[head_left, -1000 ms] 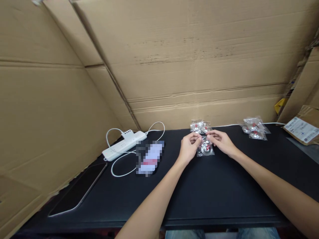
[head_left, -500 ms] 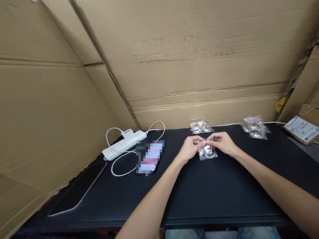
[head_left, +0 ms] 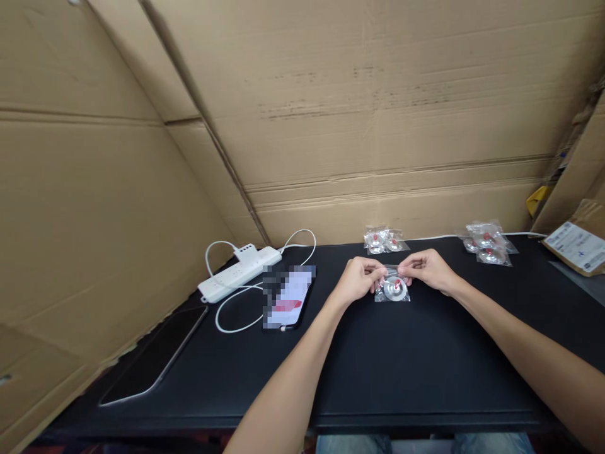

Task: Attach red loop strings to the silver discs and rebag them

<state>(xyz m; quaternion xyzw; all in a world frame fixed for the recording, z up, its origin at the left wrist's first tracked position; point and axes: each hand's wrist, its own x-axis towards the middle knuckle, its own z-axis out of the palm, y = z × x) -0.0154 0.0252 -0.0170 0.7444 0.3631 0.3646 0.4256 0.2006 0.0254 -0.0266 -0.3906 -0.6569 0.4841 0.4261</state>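
- And here's the bag (head_left: 393,295), clear plastic, right between the 2 hands, with a round silver disc (head_left: 390,289) and a red piece (head_left: 397,284) showing through it.
- Whether its lower edge touches the table (head_left: 406,366) or hangs just over it, I can't tell.
- Left hand (head_left: 358,279): fingers closed in a pinch, thumb against fingertip, gripping the bag's top left corner.
- Right hand (head_left: 430,271): the same tight pinch, fingers on the top right corner, a small gap between the 2 hands.
- Just beyond, a pile of bags (head_left: 384,240) sits by the cardboard (head_left: 378,126); a 2nd pile (head_left: 489,243) lies off to the right, silver and red inside.
- Far right, a labelled parcel (head_left: 574,248).
- Over on the left, a partly pixelated phone (head_left: 297,296), then a white power strip (head_left: 239,275) with cables, and a flat dark tablet (head_left: 155,356) nearest the left wall.
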